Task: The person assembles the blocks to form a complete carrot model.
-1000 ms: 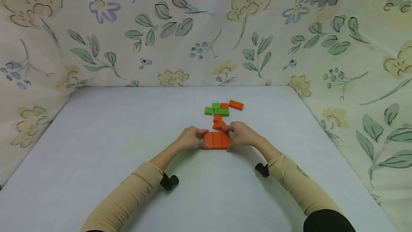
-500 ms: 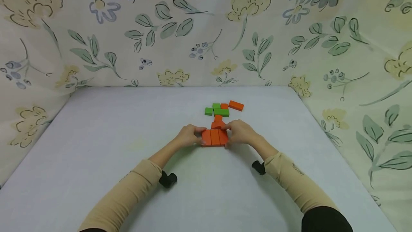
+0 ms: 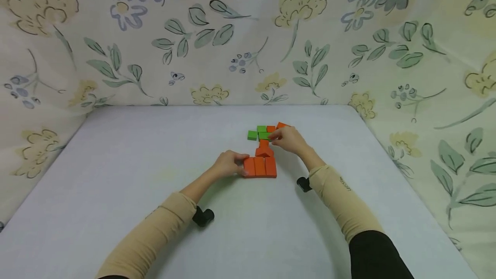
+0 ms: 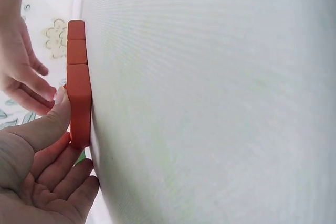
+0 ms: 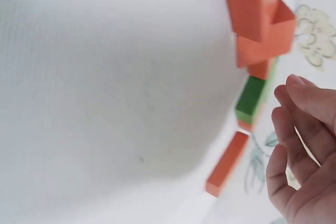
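Observation:
Three orange blocks lie side by side in a row on the table. My left hand (image 3: pixel 228 163) holds the leftmost orange block (image 3: pixel 249 167) between thumb and fingers; the left wrist view shows the thumb against that block (image 4: pixel 80 90). Behind the row lie an orange triangular block (image 3: pixel 264 152) and a small orange block (image 3: pixel 264 143). My right hand (image 3: pixel 288 140) hovers just right of these, overlapping the long green block (image 3: pixel 263 136) in the head view. In the right wrist view, the right hand (image 5: pixel 304 150) has loosely bent fingers and nothing in them.
Farther back are two small green blocks (image 3: pixel 252 135), a small orange block (image 3: pixel 271 128) and a long orange block (image 3: pixel 281 124) lying at a slant. A floral cloth (image 3: pixel 217 68) stands behind the white table (image 3: pixel 162 210).
Both hands moved the orange row slightly away and left, up to the triangular block, which straightened. Then my right hand let go and moved away toward the green blocks; my left stayed.

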`<state>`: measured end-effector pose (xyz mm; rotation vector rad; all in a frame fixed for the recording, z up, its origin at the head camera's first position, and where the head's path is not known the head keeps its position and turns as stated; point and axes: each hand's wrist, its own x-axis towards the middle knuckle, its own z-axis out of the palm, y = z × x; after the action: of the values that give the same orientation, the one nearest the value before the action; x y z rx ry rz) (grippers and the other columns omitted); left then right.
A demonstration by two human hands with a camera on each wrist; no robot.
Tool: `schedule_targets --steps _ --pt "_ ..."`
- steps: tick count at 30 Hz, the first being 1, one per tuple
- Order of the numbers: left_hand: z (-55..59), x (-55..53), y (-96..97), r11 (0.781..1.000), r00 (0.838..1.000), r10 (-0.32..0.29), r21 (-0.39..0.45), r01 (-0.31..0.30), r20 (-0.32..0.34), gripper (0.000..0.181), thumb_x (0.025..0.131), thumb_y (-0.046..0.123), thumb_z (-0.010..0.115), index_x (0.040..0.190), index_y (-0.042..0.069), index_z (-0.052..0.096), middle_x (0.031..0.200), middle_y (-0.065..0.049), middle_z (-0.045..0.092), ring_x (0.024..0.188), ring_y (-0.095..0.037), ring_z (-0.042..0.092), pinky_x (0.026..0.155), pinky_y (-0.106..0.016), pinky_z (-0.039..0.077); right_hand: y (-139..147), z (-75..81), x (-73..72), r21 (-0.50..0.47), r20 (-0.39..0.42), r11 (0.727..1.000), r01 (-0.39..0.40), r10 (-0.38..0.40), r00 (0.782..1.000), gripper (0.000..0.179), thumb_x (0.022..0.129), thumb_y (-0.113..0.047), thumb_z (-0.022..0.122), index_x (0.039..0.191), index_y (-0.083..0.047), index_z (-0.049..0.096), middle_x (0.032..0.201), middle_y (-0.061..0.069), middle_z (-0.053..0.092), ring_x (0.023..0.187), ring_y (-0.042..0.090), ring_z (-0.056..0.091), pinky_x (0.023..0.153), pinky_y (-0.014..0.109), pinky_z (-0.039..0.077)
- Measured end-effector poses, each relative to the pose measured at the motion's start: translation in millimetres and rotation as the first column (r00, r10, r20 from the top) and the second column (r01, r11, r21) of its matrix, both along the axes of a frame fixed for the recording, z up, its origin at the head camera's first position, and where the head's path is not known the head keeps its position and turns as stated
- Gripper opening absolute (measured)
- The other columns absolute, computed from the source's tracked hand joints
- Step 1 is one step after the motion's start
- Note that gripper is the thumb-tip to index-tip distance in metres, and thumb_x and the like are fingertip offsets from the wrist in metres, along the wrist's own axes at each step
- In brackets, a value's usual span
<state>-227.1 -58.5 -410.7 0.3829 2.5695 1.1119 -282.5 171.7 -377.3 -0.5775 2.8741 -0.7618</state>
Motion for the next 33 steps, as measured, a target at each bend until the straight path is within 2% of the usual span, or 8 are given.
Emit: schedule_targets --steps 6,12,19,24,28,33 --pt "-3.4 0.0 1.3 1.0 1.0 -0.01 0.017 0.01 -0.001 0.058 0.078 0.012 0.081 0.132 0.006 0.061 0.137 -0.014 0.056 0.132 -0.031 0.044 0.109 -0.047 0.034 -6.3 -17.4 -8.5 -0.015 0.086 0.995 0.096 -0.094 0.992 0.029 0.088 -0.011 0.071 0.115 -0.002 0.071 0.11 0.012 0.071 0.102 0.026 0.063 0.087 0.039 0.051" --pt "-4.0 0.4 1.2 1.0 1.0 -0.014 0.018 0.014 -0.005 0.058 0.078 0.012 0.081 0.132 0.006 0.061 0.137 -0.015 0.056 0.132 -0.032 0.044 0.108 -0.047 0.035 -9.4 -18.1 -9.0 -0.004 0.116 0.995 0.104 -0.103 0.988 0.031 0.087 -0.011 0.073 0.117 -0.002 0.07 0.114 0.012 0.07 0.106 0.027 0.061 0.091 0.041 0.049" --pt "-2.6 1.3 1.0 1.0 1.0 -0.023 0.017 0.023 -0.001 0.058 0.079 0.011 0.08 0.133 0.006 0.06 0.137 -0.015 0.055 0.132 -0.032 0.044 0.108 -0.048 0.035 -15.1 -17.5 -8.3 0.025 0.113 0.994 0.104 -0.106 0.988 0.038 0.084 -0.018 0.077 0.118 -0.003 0.069 0.112 0.011 0.07 0.104 0.026 0.062 0.09 0.04 0.049" --pt "-2.1 1.0 0.8 0.999 0.999 -0.034 0.028 0.034 -0.01 0.057 0.079 0.01 0.08 0.133 0.005 0.06 0.136 -0.015 0.056 0.132 -0.032 0.045 0.109 -0.047 0.034 -17.9 -18.7 -7.8 0.018 0.126 0.995 0.099 -0.1 0.987 0.04 0.081 -0.012 0.079 0.118 -0.001 0.068 0.108 0.012 0.071 0.1 0.025 0.063 0.089 0.04 0.05" --pt "-2.7 0.5 0.0 0.999 0.999 -0.03 0.022 0.031 -0.015 0.058 0.079 0.011 0.08 0.133 0.005 0.06 0.136 -0.014 0.057 0.132 -0.031 0.045 0.109 -0.046 0.034 -17.0 -18.9 -6.7 0.013 0.101 0.997 0.08 -0.081 0.992 0.039 0.082 -0.013 0.078 0.117 0.0 0.068 0.107 0.013 0.07 0.099 0.025 0.063 0.087 0.039 0.051" --pt "-2.1 0.9 -1.4 1.0 0.999 -0.021 0.002 0.021 -0.026 0.059 0.078 0.011 0.081 0.132 0.005 0.061 0.135 -0.015 0.058 0.131 -0.032 0.046 0.108 -0.047 0.035 -7.3 -14.6 -2.9 -0.006 0.071 0.995 0.099 -0.099 0.993 0.04 0.082 -0.019 0.079 0.116 -0.001 0.069 0.107 0.013 0.069 0.097 0.026 0.061 0.082 0.038 0.052"
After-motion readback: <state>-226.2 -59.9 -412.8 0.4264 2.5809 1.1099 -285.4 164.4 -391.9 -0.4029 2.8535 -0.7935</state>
